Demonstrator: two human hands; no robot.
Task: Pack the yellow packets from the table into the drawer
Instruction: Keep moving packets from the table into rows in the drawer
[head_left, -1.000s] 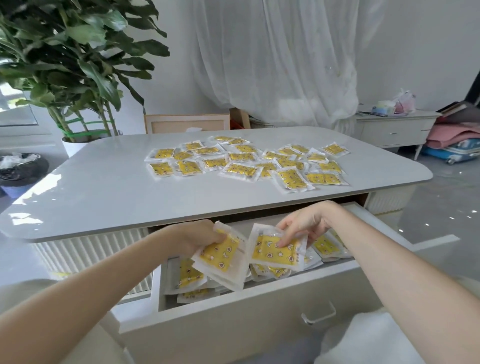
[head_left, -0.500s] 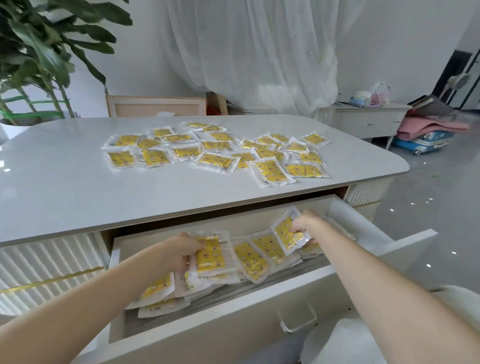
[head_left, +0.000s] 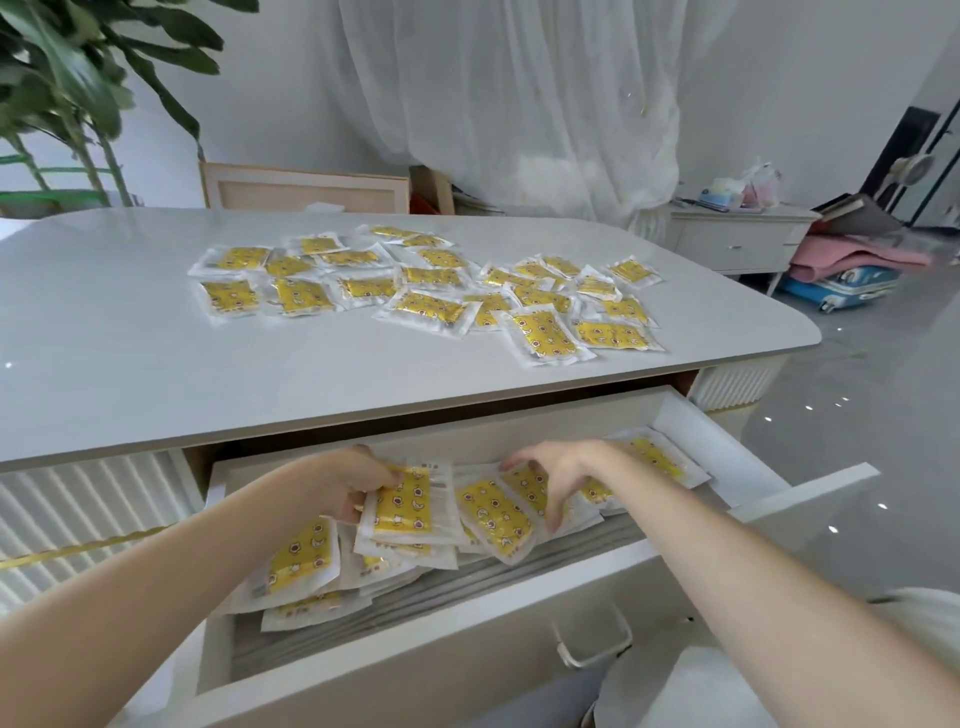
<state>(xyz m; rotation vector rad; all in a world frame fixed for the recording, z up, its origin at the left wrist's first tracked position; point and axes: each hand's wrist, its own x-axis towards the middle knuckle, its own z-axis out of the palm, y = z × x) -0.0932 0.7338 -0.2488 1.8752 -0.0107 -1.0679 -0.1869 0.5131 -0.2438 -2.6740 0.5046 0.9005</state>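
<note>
My left forearm (head_left: 182, 571) extends forward from the lower left, with my left hand (head_left: 358, 486) turned palm-down and its fingers curled round the edge of a yellow packet (head_left: 402, 506). My right forearm (head_left: 701, 535) extends from the lower right. My right hand (head_left: 558, 470) is arched, fingers spread, tips down, thumb angled toward me; its grip cannot be confirmed.

The table top (head_left: 156, 364) looked smooth, grey and faintly glossy, the yellow packets (head_left: 545, 332) were sealed in clear, shiny plastic film, the drawer (head_left: 415, 670) had a matt white face with a bright metal handle (head_left: 597, 653) at five o'clock, and a sheer white cloth curtain (head_left: 519, 104) hung at twelve o'clock.
</note>
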